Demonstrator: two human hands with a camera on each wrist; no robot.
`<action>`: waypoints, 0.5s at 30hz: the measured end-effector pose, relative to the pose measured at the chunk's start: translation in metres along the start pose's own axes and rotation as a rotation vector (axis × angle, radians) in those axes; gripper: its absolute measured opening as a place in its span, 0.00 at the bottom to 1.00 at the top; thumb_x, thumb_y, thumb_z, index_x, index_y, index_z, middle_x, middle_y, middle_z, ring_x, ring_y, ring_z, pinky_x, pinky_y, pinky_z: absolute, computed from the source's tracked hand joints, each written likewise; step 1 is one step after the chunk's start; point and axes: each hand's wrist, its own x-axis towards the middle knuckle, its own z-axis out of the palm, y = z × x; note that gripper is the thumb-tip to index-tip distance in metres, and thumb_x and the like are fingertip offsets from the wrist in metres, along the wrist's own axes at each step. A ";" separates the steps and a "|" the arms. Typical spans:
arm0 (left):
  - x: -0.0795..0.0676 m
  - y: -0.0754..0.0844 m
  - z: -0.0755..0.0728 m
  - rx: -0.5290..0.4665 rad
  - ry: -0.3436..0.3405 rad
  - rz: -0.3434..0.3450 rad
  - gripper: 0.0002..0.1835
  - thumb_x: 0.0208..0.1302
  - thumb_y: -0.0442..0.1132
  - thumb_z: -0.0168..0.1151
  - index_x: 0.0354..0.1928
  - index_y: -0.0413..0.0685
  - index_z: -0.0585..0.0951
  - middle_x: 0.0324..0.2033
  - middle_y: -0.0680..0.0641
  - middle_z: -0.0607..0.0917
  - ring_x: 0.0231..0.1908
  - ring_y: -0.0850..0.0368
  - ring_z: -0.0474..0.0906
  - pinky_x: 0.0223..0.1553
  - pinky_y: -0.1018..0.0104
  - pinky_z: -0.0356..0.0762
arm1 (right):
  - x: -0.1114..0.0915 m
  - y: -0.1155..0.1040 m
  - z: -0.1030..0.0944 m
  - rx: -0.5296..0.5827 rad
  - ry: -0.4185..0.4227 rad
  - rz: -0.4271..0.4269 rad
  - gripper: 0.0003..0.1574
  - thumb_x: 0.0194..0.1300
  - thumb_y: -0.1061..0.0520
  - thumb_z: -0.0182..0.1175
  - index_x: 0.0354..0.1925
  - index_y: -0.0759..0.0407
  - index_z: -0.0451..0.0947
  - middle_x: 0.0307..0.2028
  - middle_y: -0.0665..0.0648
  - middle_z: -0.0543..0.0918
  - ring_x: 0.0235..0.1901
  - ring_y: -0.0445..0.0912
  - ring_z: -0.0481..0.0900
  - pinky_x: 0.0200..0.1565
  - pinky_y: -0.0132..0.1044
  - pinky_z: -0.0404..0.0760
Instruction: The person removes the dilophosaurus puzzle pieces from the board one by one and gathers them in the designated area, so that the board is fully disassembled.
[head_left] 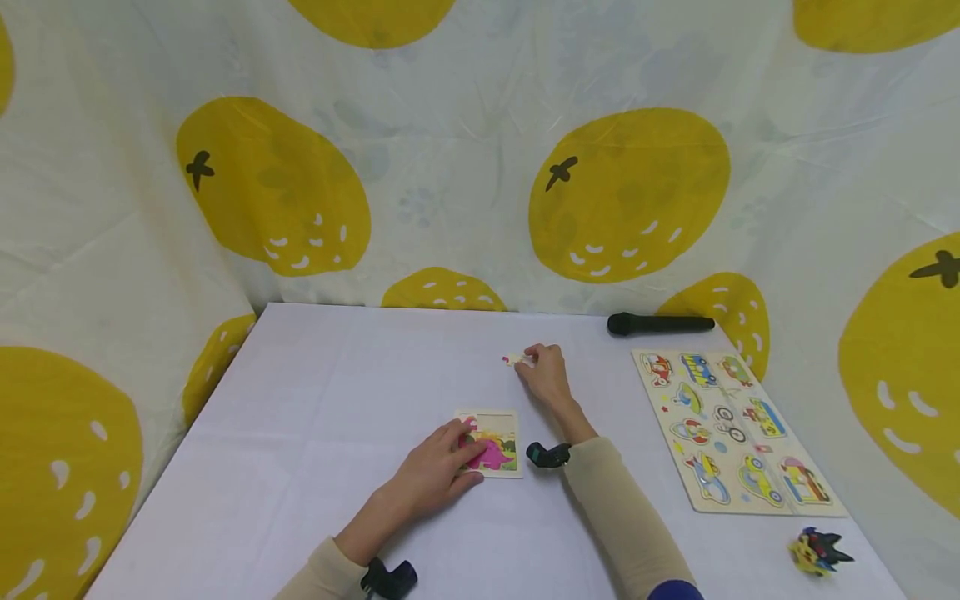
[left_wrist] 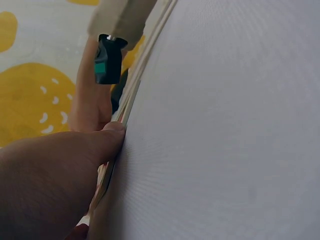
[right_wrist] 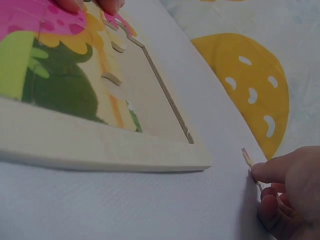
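A small square wooden jigsaw puzzle (head_left: 496, 455) with a pink dinosaur lies flat on the white-covered table. My left hand (head_left: 435, 468) rests on its left part, fingers stretched over the picture. In the left wrist view the thumb (left_wrist: 111, 142) lies against the puzzle's edge. The right wrist view shows bare wood in a gap along the far side of the puzzle's frame (right_wrist: 105, 137). Beyond the puzzle, my right hand (head_left: 549, 377) pinches a thin puzzle piece (head_left: 513, 360) between thumb and fingers, just over the cloth; part of the piece is hidden by the fingertips.
To the right lies a large wooden peg board (head_left: 716, 446) with vehicle pictures. A black microphone (head_left: 660, 324) is behind it, near the table's back edge. A small yellow and black figurine (head_left: 817, 552) stands at the front right. A fruit-patterned curtain (head_left: 450, 167) hangs behind the table.
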 end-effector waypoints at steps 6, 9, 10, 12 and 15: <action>0.000 0.000 0.000 -0.009 -0.014 -0.010 0.29 0.69 0.59 0.59 0.69 0.62 0.74 0.70 0.47 0.69 0.69 0.51 0.66 0.69 0.56 0.70 | 0.001 -0.002 0.001 -0.057 -0.018 0.006 0.16 0.66 0.56 0.64 0.47 0.67 0.82 0.40 0.62 0.74 0.41 0.51 0.70 0.42 0.41 0.70; 0.000 0.001 -0.001 -0.008 -0.028 -0.020 0.29 0.69 0.60 0.58 0.70 0.63 0.73 0.70 0.47 0.68 0.69 0.51 0.65 0.70 0.56 0.70 | 0.003 -0.002 0.002 -0.064 -0.019 0.003 0.16 0.67 0.57 0.62 0.48 0.67 0.82 0.39 0.62 0.77 0.41 0.52 0.71 0.42 0.41 0.71; -0.001 0.001 -0.001 -0.008 -0.030 -0.022 0.29 0.69 0.60 0.58 0.70 0.63 0.73 0.71 0.47 0.68 0.69 0.51 0.65 0.70 0.56 0.69 | 0.003 -0.002 0.002 -0.060 -0.020 0.005 0.16 0.67 0.58 0.62 0.49 0.67 0.82 0.40 0.63 0.77 0.41 0.52 0.72 0.42 0.41 0.72; 0.000 0.001 -0.001 -0.004 -0.032 -0.024 0.29 0.69 0.60 0.58 0.70 0.63 0.73 0.71 0.48 0.68 0.70 0.51 0.65 0.70 0.56 0.69 | 0.005 -0.002 0.002 -0.053 -0.022 0.010 0.16 0.68 0.58 0.61 0.49 0.67 0.82 0.41 0.63 0.79 0.41 0.53 0.73 0.44 0.43 0.74; 0.000 0.002 -0.001 0.002 -0.036 -0.027 0.29 0.70 0.61 0.57 0.70 0.64 0.73 0.71 0.48 0.68 0.71 0.51 0.64 0.71 0.56 0.69 | 0.008 -0.001 0.002 -0.054 -0.019 0.010 0.17 0.68 0.57 0.60 0.50 0.67 0.82 0.43 0.64 0.82 0.42 0.53 0.76 0.45 0.45 0.77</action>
